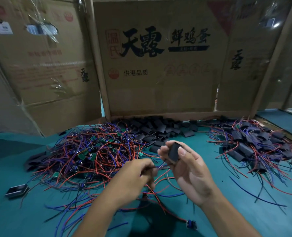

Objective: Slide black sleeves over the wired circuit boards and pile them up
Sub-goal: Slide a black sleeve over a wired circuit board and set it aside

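Nearest you, at six o'clock, your left hand [135, 175] is pinching a bundle of thin red and blue wires [160, 166], while your right hand [184, 161] is curling around a flat black rubbery sleeve [173, 153], so one board seems to be going in now; the board itself is hidden. Further out at ten o'clock, a large tangle of bare green circuit boards [90, 151] is waiting. At two o'clock the sleeved pile [254, 142] is growing, smaller than the bare heap. At twelve o'clock, spare black sleeves [159, 129] are lying against the brown cardboard wall [159, 82]. By my judgement, most work remains.
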Demonstrator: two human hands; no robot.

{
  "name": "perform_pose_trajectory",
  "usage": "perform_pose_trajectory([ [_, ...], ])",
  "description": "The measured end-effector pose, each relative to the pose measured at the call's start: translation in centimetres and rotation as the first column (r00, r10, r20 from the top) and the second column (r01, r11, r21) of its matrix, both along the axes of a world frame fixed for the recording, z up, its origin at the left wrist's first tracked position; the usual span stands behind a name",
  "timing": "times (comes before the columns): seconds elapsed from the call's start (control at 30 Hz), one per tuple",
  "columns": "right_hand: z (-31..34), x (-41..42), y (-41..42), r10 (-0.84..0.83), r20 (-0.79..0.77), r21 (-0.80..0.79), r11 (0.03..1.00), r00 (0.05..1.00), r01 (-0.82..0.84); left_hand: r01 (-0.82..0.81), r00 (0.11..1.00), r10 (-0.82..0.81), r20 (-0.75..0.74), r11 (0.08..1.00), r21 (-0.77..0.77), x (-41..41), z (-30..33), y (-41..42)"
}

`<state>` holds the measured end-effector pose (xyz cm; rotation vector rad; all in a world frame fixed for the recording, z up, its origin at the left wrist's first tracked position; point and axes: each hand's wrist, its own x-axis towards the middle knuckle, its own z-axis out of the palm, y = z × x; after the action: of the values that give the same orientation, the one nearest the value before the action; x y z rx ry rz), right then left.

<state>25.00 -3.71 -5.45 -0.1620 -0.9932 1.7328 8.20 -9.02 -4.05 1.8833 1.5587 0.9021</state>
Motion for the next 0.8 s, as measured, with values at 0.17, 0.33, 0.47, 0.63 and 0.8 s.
perform_pose_trajectory([
  [0.17, -0.2, -0.9, -0.6, 0.024, 0.08, 0.045, 0.999, 0.996, -0.028, -0.021, 0.989, 0.013, 0.147, 0.998, 0.053, 1.6, -0.1, 0.1],
  [0.33, 0.2, 0.1, 0.0, -0.024, 0.01, 0.019, 1.0, 1.0, 0.024, -0.12, 0.976, 0.097, 0.196, 0.987, 0.111, 1.5, 0.1, 0.1],
  [0.47, 0.6, 1.7, 1.3, -0.111, -0.039, -0.055, 0.993, 0.993, 0.109, -0.124, 0.95, 0.078, 0.303, 0.983, 0.134, 0.8, 0.5, -0.3],
  [0.63, 0.2, 1.6, 1.5, -0.052, -0.014, -0.092, 0.995, 0.999, 0.051, -0.17, 0.873, 0.079, 0.482, 0.974, 0.149, 0.9, 0.6, -0.3],
  [0.8, -0.2, 0.4, 0.8, 0.024, -0.069, -0.047, 0.999, 0.997, -0.027, -0.239, 0.831, 0.105, 0.547, 0.954, 0.18, 1.1, 0.6, -0.1],
])
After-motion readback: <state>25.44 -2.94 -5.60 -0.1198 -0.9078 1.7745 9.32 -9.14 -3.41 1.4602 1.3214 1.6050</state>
